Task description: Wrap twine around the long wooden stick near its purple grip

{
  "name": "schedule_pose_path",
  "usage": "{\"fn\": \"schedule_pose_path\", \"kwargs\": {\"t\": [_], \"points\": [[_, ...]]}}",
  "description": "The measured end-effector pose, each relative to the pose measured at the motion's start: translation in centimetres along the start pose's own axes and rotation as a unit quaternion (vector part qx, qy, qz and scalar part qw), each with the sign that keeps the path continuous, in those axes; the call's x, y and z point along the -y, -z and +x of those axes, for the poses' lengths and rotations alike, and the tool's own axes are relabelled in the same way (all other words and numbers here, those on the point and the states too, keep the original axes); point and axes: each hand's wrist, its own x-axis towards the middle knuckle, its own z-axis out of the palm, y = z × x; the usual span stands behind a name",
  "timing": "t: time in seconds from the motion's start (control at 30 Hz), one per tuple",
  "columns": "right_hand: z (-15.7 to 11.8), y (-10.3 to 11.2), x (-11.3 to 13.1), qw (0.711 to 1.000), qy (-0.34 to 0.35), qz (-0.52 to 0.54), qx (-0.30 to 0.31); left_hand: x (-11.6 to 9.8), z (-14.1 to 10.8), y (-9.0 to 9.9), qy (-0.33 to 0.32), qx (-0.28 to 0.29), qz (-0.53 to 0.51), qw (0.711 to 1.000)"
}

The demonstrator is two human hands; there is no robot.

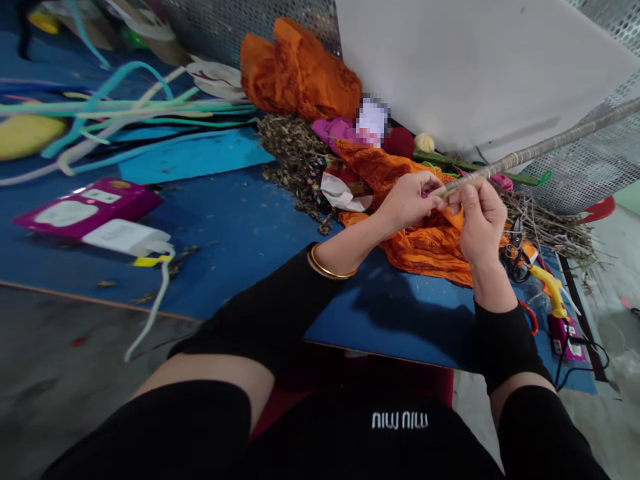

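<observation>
A long, wrapped beige stick (530, 155) slants from the upper right down to my two hands. My left hand (411, 200) is closed around its lower end, fingers pinched. Close beside it, my right hand (481, 217) pinches at the stick near the same end; a bit of orange cloth shows between the hands. The orange patterned cloth (430, 257) lies crumpled on the blue table (230, 247) beneath both hands. White crumpled paper (345, 191) is left of my left hand. Dark scissors (516, 247) lie right of my right hand.
Bunched orange cloth (300, 73), dried plant matter (290, 153) and a white board (470, 67) stand behind. A yellow glue gun (550, 288) with a black cable is at the right. Purple packet (90, 208), blue sheet (195, 157) and pale green and blue strips (150, 107) lie left.
</observation>
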Motion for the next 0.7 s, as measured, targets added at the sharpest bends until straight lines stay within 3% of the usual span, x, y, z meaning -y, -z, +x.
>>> {"fn": "schedule_pose_path", "kwargs": {"t": [0.1, 0.23, 0.7], "points": [[1.0, 1.8, 0.0, 0.997, 0.064, -0.034, 0.03, 0.0, 0.1, 0.3, -0.01, 0.004, 0.031, 0.999], [1.6, 3.5, -0.8, 0.993, 0.072, -0.075, 0.06, 0.6, 0.1, 0.3, -0.032, 0.018, 0.078, 0.996], [1.7, 3.1, -2.6, 0.994, 0.014, -0.044, 0.095, -0.2, -1.2, -0.2, -0.076, 0.026, 0.254, 0.964]]}}
